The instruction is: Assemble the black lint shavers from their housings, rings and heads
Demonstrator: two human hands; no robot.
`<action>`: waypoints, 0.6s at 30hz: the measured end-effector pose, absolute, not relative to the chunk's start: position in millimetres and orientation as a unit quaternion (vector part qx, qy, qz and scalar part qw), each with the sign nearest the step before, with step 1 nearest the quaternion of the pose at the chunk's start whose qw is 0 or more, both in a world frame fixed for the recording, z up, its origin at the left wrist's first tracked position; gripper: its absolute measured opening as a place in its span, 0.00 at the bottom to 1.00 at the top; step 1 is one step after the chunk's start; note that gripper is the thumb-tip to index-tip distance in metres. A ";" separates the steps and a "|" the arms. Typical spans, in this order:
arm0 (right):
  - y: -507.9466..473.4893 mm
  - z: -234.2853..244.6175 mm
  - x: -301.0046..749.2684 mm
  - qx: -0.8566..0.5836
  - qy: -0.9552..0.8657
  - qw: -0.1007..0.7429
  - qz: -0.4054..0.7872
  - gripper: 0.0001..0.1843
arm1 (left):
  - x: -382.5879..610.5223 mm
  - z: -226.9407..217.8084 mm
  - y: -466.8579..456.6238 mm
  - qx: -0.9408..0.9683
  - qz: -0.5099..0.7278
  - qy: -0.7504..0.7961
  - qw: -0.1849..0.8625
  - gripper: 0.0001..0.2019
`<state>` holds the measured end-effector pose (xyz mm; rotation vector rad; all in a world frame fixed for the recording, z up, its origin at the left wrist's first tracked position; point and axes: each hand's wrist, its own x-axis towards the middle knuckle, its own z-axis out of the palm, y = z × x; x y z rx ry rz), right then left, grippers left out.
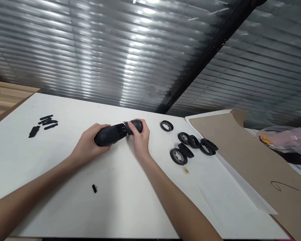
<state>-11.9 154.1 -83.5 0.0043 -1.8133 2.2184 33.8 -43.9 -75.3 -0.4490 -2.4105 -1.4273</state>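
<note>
Mid-frame on the white surface (130, 201), the left hand (90, 145) is gripping a black tube (110, 134). The right hand (139, 139) is pinching a round cap (136, 125) against its end; both pieces are needing to be lined up straight.

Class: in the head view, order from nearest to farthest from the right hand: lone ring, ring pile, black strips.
1. lone ring, just beside the right hand.
2. ring pile, farther right.
3. black strips, far left.
</note>
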 end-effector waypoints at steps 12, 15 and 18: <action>151.1 -81.7 -6.0 0.060 -0.687 0.158 0.707 0.14 | 34.2 -77.0 -40.7 -0.158 -0.460 -0.855 0.180 0.20; 151.7 -83.8 -5.0 0.062 -0.714 0.161 0.678 0.14 | 34.6 -76.3 -39.8 -0.159 -0.461 -0.853 0.187 0.20; 151.9 -83.6 -2.5 0.066 -0.726 0.148 0.668 0.14 | 34.3 -76.2 -39.3 -0.162 -0.463 -0.850 0.189 0.21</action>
